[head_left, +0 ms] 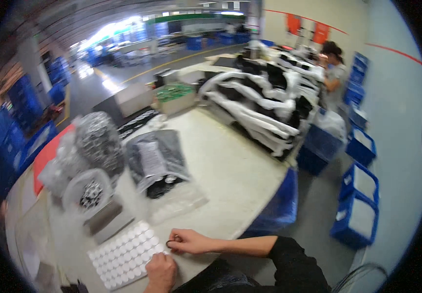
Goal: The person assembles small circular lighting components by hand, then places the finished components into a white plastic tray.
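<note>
On the near part of the pale table lies a white sheet of round white stickers or discs (125, 256), set in rows. At its right edge, my left hand (161, 271) is closed; what its fingers hold, if anything, is hidden. Just beyond it, my right hand (190, 241) pinches a small dark ring-shaped piece (172, 243) by the sheet's upper right corner. Past the sheet stand a grey open-topped holder (104, 218) and a whitish tub (69, 198) with small metal-looking parts inside.
A grey plastic bag of black pieces (154, 154) and a clear bag of shiny parts (101, 139) lie farther off. A box of green pieces (175, 93) and stacked black-and-white material (259, 105) fill the far side. Blue crates (355, 219) line the right wall; a person (334, 75) stands beyond.
</note>
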Demonstrator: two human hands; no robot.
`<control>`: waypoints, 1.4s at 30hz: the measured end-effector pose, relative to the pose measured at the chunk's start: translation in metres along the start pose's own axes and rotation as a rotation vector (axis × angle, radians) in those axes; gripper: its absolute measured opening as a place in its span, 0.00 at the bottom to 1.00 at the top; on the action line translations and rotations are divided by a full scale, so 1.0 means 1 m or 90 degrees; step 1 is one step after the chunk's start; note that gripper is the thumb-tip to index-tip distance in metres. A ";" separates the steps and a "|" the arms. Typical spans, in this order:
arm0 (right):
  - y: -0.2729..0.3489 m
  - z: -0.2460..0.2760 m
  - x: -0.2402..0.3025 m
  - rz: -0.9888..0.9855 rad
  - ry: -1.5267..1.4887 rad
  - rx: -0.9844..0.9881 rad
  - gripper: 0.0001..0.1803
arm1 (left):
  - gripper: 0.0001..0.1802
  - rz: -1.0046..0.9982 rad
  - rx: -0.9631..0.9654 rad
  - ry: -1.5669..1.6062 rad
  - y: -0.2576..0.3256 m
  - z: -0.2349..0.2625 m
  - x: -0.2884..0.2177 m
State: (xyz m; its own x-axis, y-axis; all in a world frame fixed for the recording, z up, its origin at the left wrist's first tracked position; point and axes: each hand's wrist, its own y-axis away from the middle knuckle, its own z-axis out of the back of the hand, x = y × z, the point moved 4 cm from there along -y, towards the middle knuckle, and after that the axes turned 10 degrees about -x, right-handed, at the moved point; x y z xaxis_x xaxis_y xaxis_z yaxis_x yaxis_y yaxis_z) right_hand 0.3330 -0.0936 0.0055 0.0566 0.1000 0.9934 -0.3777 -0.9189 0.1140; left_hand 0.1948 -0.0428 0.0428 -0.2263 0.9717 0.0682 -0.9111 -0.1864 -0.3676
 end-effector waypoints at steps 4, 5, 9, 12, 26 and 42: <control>-0.007 -0.006 -0.018 -0.068 -0.108 0.001 0.12 | 0.04 -0.007 -0.062 -0.012 0.000 0.005 -0.001; -0.011 -0.005 -0.021 -0.108 -0.167 0.007 0.12 | 0.04 0.039 -0.053 -0.027 -0.004 0.009 0.001; -0.009 -0.017 -0.006 -0.161 -0.224 0.027 0.12 | 0.05 0.013 -0.063 -0.075 0.004 0.014 -0.001; -0.011 -0.022 -0.007 -0.112 -0.174 0.043 0.11 | 0.04 0.043 -0.089 -0.092 0.012 0.012 0.001; 0.045 -0.024 0.029 0.479 0.407 0.057 0.14 | 0.09 0.329 0.235 0.461 -0.013 -0.007 0.078; 0.046 -0.039 0.016 0.578 0.524 0.028 0.07 | 0.09 0.343 0.259 0.564 -0.012 -0.012 0.080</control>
State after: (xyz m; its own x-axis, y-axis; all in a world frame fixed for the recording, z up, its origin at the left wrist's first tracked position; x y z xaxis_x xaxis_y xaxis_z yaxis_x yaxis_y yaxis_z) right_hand 0.2805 -0.1189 0.0270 -0.8178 -0.3870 0.4259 0.0572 -0.7911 -0.6090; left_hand 0.1915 0.0391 0.0419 -0.4476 0.4791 -0.7550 -0.8498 -0.4909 0.1922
